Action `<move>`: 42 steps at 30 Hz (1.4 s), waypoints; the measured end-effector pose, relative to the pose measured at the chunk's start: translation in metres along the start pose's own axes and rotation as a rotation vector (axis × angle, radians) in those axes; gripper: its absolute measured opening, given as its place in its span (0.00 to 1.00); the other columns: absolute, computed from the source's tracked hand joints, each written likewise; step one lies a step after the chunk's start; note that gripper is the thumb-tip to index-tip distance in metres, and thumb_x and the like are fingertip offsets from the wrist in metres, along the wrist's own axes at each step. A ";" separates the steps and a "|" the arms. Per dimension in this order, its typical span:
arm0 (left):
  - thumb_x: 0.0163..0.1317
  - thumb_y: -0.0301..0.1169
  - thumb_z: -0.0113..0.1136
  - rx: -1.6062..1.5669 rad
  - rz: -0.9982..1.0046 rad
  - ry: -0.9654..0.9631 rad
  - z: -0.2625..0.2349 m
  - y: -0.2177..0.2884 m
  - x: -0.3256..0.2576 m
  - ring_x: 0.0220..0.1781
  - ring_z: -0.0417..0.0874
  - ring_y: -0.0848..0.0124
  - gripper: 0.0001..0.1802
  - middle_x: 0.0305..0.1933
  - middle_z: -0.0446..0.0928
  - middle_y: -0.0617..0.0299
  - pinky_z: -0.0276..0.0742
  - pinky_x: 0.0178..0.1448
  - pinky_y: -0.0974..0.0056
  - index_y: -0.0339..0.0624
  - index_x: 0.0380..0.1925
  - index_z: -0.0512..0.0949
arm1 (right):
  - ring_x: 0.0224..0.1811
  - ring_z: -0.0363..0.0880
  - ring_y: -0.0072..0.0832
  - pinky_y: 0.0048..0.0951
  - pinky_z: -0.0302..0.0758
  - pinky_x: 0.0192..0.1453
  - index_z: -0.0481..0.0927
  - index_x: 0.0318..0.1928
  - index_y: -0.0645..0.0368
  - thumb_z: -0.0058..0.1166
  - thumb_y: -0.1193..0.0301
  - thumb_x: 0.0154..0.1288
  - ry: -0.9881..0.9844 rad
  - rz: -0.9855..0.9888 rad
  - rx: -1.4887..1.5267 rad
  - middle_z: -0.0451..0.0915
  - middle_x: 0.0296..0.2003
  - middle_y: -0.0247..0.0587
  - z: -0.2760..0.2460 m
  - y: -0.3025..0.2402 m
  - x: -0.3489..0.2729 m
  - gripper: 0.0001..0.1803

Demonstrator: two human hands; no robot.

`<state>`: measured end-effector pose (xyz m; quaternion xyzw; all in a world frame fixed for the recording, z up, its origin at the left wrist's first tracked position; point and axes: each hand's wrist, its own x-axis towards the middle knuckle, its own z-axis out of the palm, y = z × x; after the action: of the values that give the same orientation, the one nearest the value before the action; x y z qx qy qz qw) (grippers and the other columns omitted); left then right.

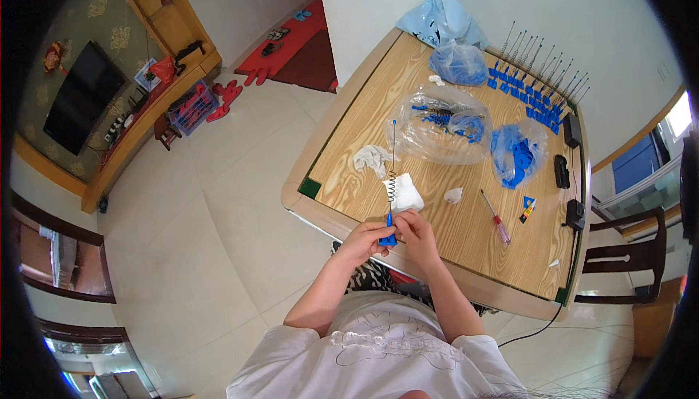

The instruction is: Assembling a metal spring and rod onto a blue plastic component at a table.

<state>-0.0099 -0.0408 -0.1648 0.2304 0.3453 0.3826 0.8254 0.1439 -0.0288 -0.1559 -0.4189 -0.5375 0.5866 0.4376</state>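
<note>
Over the table's near edge, my left hand (364,243) is closed round the blue base of a thin spring rod (392,188). The rod stands upright, with a black coil at mid-length and a small blue tip. My right hand (417,234) is beside it, fingers pinched together against the blue stem; what they hold is hidden. Just beyond lies a folded white tissue (405,192), next to a crumpled one (372,159). A clear plastic bag (440,124) of dark coils and blue parts lies farther off, beside another bag (519,153) of blue pieces.
Several finished-looking spring rods (526,95) stand in rows on blue bases at the far right. A screwdriver (496,218) and a small coloured packet (528,210) lie right of my hands. Black boxes (572,130) line the right edge; a chair (626,257) stands beyond.
</note>
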 end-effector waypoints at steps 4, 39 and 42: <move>0.60 0.33 0.53 0.060 0.052 -0.026 -0.012 -0.011 0.009 0.29 0.75 0.75 0.12 0.34 0.77 0.60 0.70 0.29 0.70 0.36 0.38 0.75 | 0.30 0.68 0.16 0.17 0.68 0.34 0.76 0.39 0.66 0.43 0.74 0.65 -0.001 -0.010 -0.009 0.67 0.32 0.31 -0.001 0.013 0.002 0.09; 0.63 0.33 0.49 0.242 0.151 -0.061 -0.016 -0.017 0.011 0.32 0.77 0.73 0.13 0.33 0.77 0.57 0.71 0.32 0.71 0.33 0.38 0.76 | 0.23 0.69 0.15 0.16 0.68 0.21 0.75 0.38 0.67 0.48 0.75 0.62 0.019 0.001 0.099 0.68 0.33 0.33 -0.003 0.030 0.001 0.08; 0.63 0.33 0.49 0.232 0.156 -0.055 -0.014 -0.016 0.010 0.32 0.78 0.72 0.13 0.33 0.77 0.57 0.71 0.31 0.71 0.32 0.37 0.76 | 0.22 0.68 0.16 0.17 0.68 0.19 0.74 0.37 0.67 0.48 0.74 0.62 0.012 0.061 0.164 0.68 0.31 0.33 -0.002 0.024 0.000 0.07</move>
<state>-0.0082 -0.0413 -0.1883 0.3609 0.3454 0.3966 0.7701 0.1443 -0.0288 -0.1795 -0.4014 -0.4722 0.6392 0.4553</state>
